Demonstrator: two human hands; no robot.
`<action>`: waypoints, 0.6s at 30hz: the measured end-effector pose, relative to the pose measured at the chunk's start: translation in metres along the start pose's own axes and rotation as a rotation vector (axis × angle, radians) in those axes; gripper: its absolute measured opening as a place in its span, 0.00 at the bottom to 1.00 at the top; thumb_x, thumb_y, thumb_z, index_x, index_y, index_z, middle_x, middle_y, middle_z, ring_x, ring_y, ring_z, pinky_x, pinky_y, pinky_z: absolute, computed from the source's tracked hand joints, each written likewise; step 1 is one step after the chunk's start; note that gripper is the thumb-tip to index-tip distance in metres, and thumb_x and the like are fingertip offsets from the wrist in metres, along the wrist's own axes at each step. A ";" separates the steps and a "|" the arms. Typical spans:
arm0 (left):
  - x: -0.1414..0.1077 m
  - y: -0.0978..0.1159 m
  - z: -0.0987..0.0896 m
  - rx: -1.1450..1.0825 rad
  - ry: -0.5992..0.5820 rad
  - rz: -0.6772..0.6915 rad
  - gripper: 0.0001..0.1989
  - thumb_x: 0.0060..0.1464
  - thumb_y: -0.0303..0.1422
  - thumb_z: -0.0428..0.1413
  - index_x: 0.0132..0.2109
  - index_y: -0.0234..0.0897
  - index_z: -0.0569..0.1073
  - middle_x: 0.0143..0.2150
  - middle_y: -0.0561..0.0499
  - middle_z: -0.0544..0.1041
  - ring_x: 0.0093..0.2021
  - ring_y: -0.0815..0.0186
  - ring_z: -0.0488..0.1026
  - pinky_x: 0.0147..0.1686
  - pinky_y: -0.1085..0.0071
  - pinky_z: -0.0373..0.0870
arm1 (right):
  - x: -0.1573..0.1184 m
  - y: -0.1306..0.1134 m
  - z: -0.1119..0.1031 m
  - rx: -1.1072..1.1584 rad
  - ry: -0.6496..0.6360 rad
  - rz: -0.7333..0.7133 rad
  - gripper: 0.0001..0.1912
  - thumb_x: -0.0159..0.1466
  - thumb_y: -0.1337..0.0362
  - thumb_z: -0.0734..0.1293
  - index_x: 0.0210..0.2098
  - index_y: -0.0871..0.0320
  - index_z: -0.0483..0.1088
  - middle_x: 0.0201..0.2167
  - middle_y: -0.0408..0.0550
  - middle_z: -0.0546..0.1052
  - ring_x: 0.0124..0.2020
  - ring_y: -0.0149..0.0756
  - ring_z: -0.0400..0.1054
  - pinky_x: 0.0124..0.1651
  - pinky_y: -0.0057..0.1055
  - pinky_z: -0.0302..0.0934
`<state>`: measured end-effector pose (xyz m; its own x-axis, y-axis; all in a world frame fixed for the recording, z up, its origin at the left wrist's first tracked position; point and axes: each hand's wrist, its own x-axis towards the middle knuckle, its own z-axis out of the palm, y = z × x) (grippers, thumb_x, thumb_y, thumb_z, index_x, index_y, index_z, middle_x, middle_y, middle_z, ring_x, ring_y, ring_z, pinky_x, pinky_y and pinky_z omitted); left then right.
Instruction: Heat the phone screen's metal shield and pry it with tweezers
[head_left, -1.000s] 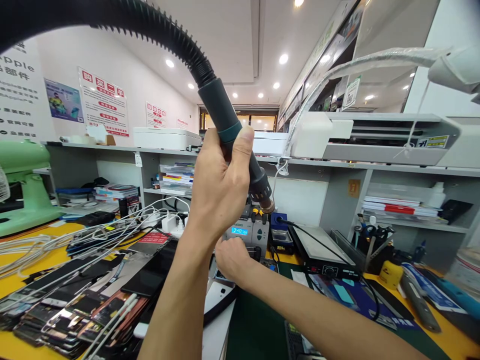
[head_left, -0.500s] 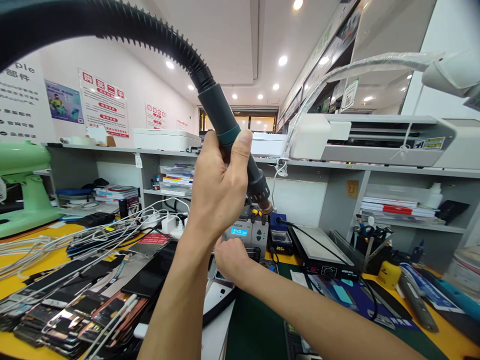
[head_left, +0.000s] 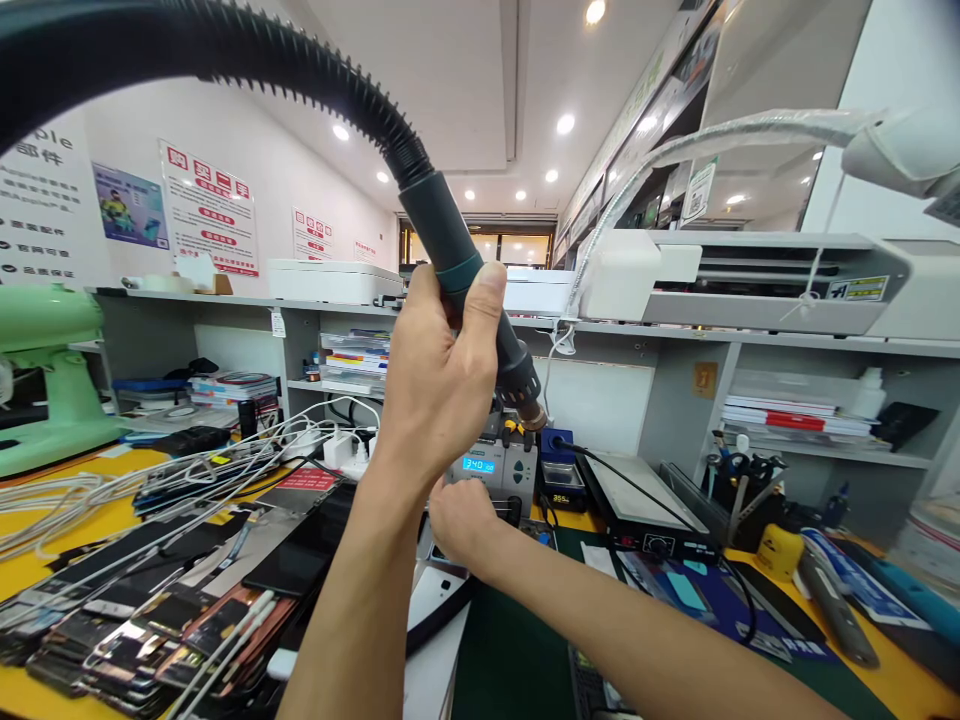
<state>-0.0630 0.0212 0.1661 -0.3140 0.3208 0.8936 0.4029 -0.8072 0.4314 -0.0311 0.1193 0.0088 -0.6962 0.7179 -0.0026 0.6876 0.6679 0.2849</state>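
My left hand (head_left: 446, 360) is wrapped round the handle of a hot air gun (head_left: 450, 235), raised in front of me. Its metal nozzle (head_left: 534, 417) points down to the right, and a ribbed black hose arches off to the upper left. Behind it stands a grey hot air station (head_left: 510, 465) whose blue display reads 340. My right hand (head_left: 465, 515) is curled closed low against the front of that station. My left wrist covers its fingertips, so what they touch or hold is hidden.
Stacked phone parts (head_left: 172, 600) and white cables (head_left: 82, 500) crowd the left. A green mat (head_left: 510, 650) lies ahead of me. To the right are a flat heating plate (head_left: 645, 490), a tool holder (head_left: 742, 490) and a yellow bottle (head_left: 778, 552). A lamp arm (head_left: 637, 190) hangs above.
Hardly anything differs. Both hands and the hot air gun keep nearly the same place, and the display still shows 340.
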 end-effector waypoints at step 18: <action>0.000 -0.002 0.002 -0.011 -0.013 0.000 0.12 0.70 0.43 0.56 0.40 0.41 0.70 0.29 0.56 0.76 0.23 0.72 0.69 0.21 0.72 0.71 | -0.001 0.004 0.003 -0.012 0.031 0.000 0.16 0.73 0.60 0.70 0.58 0.60 0.72 0.52 0.53 0.79 0.45 0.42 0.78 0.46 0.43 0.76</action>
<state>-0.0621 0.0237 0.1655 -0.3032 0.3269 0.8951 0.3931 -0.8127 0.4300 -0.0267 0.1215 0.0076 -0.7022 0.7115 0.0266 0.6853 0.6653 0.2963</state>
